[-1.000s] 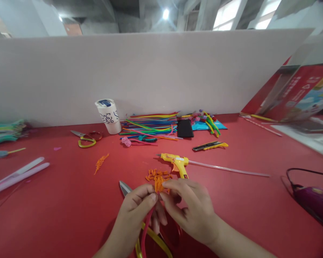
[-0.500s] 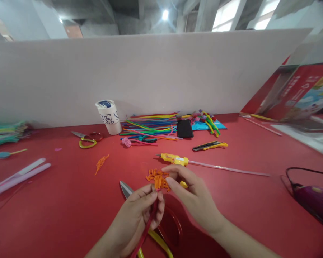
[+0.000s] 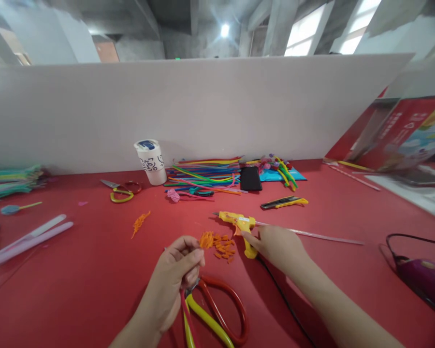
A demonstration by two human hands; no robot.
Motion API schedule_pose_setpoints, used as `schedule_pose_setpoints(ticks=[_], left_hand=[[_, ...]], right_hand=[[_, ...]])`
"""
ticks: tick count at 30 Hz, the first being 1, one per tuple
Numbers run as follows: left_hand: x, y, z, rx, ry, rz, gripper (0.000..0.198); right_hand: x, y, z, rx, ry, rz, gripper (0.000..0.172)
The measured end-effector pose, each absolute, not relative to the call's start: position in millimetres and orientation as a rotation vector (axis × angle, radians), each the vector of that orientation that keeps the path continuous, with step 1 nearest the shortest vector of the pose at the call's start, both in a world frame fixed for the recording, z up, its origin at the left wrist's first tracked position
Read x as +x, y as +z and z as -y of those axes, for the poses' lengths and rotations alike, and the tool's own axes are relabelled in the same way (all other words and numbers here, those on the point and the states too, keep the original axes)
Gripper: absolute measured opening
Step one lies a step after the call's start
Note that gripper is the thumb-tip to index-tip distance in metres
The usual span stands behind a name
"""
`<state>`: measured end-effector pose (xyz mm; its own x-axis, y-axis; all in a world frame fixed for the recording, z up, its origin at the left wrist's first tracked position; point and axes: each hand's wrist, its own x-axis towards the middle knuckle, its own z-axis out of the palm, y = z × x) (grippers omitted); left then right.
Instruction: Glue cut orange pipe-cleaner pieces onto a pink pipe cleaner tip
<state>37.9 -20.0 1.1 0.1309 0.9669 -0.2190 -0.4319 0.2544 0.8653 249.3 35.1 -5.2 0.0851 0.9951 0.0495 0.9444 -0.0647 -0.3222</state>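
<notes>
My left hand [image 3: 179,268] is closed in a pinch on a thin red stem [image 3: 186,314]. A tuft of small orange pieces [image 3: 206,240] sits at the stem's upper end, just beyond my fingertips. My right hand [image 3: 282,246] is at the yellow glue gun [image 3: 250,249], with one finger across the top of its handle; the other fingers are partly hidden. The gun lies on its side on the table, a long clear glue stick [image 3: 311,234] extending from its back. Loose orange pieces [image 3: 224,250] lie between my hands.
Large red-and-yellow-handled scissors [image 3: 213,325] lie beneath my left hand. A black cord [image 3: 282,292] runs under my right forearm. Farther back are a utility knife [image 3: 284,202], a phone [image 3: 251,179], bundled pipe cleaners [image 3: 203,169], a white cup [image 3: 152,166] and small scissors [image 3: 121,192].
My right hand has left the orange tuft and moved right onto the glue gun's handle. My left hand has shifted slightly left with the stem, uncovering more of the large scissors.
</notes>
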Motion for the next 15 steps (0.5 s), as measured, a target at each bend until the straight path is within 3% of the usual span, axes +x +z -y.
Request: schedule_pose_setpoints(ticks=[6,15], left_hand=[[39.2,0.6,17.6,0.835,1.156,-1.004,0.015],[38.0,-2.2,11.2,0.654,1.201,-0.92,0.013]], right_hand=[[247.7,-21.0,-47.8,-1.956,0.511,1.776,0.024],[244.8,-13.2,-39.3,-1.374,1.238,1.383,0.03]])
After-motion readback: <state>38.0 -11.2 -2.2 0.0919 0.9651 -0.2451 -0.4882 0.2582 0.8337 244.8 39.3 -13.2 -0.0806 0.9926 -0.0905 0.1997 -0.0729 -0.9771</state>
